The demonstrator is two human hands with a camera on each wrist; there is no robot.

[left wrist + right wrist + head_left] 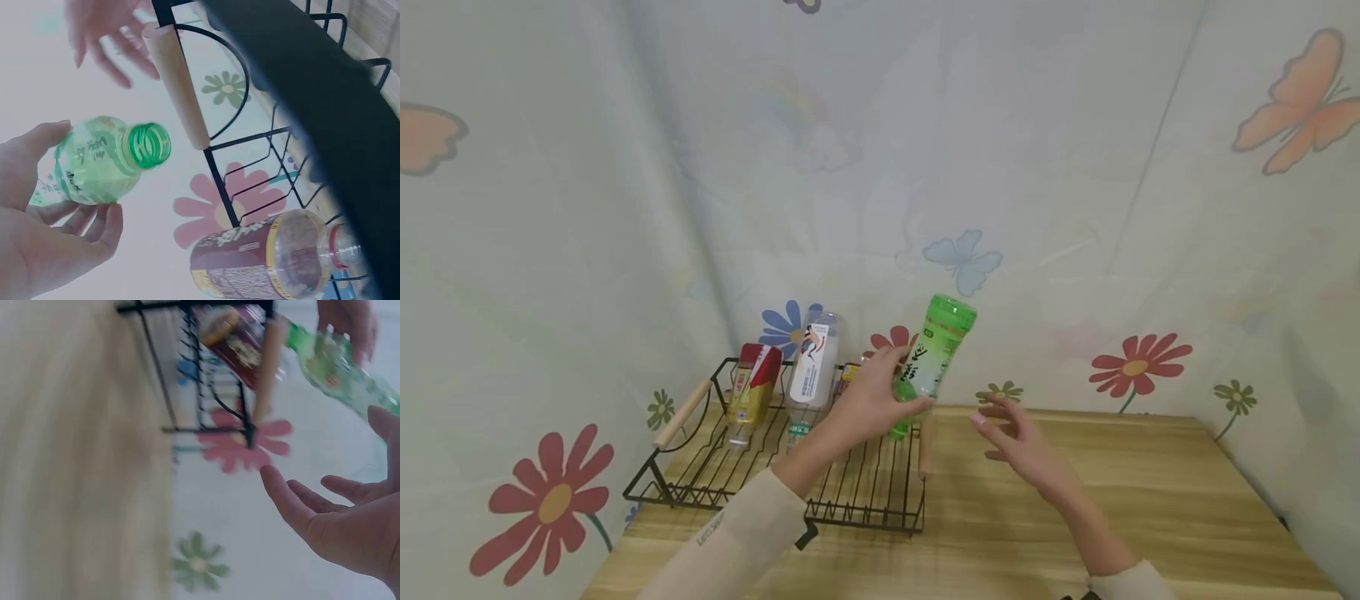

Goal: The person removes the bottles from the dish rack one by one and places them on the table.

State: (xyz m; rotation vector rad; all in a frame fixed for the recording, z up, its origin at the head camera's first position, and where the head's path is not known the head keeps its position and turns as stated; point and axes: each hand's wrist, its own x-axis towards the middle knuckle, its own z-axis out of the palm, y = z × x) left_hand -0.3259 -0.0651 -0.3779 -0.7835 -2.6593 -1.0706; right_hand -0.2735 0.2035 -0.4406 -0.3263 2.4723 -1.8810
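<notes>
My left hand (pixel 874 398) grips a green, see-through plastic bottle (pixel 934 346) by its middle. The bottle is tilted with its base up and its bare, capless neck (pixel 150 146) pointing down, close to the right wooden handle (pixel 178 87) of a black wire rack (pixel 865 524). My right hand (pixel 1026 446) hovers to the right of the bottle, fingers loosely spread and holding nothing. Upside down in the rack lean a bottle with a red and yellow label (pixel 752 392), a clear bottle with a white label (pixel 811 367) and a maroon-labelled bottle (pixel 240 262), mostly hidden behind my left hand in the head view.
The rack stands on the left part of a wood-grain table (pixel 1120 500), with another wooden handle (pixel 681 414) at its left end. A pale curtain (pixel 1037 167) printed with flowers and butterflies hangs behind the table and along both sides.
</notes>
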